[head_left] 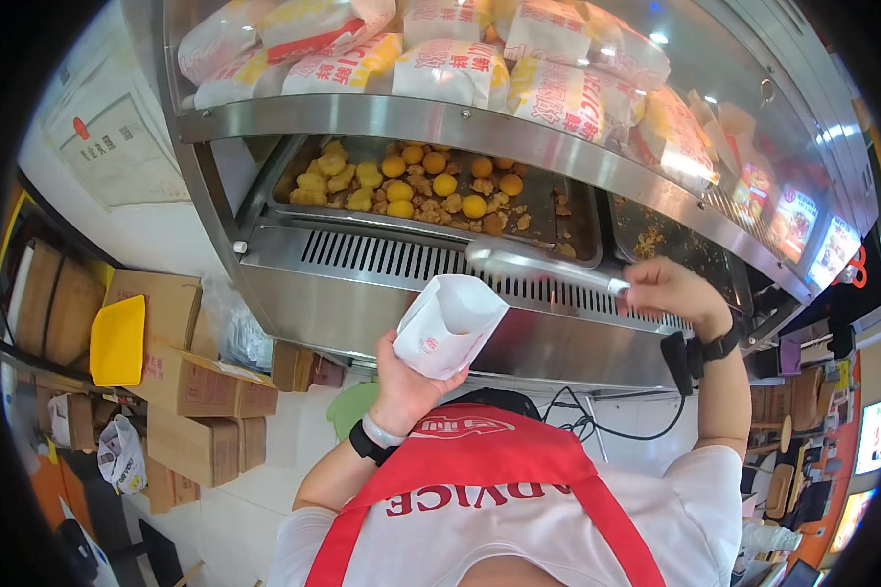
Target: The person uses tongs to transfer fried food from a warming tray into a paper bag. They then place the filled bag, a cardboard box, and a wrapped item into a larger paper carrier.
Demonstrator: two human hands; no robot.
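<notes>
My left hand (413,377) is closed around the lower part of a white paper bag (450,328) with red print, its mouth open. In my right hand (675,292) are metal tongs (543,266), slightly blurred, pointing left over the slotted steel edge of the warming cabinet. Just beyond their tips lies a metal tray (568,220) of fried food. It bears round yellow-orange balls (444,185), small browned fried pieces (431,208) and pale yellow pieces (338,178). The tongs hold no food that I can make out.
Filled printed paper bags (450,73) crowd the cabinet's upper shelf, above a steel rail (362,108). A second tray (656,230) with crumbs sits to the right. Cardboard boxes (196,382) and a yellow tray (117,340) stand at left. Black cable (636,436) hangs below the cabinet.
</notes>
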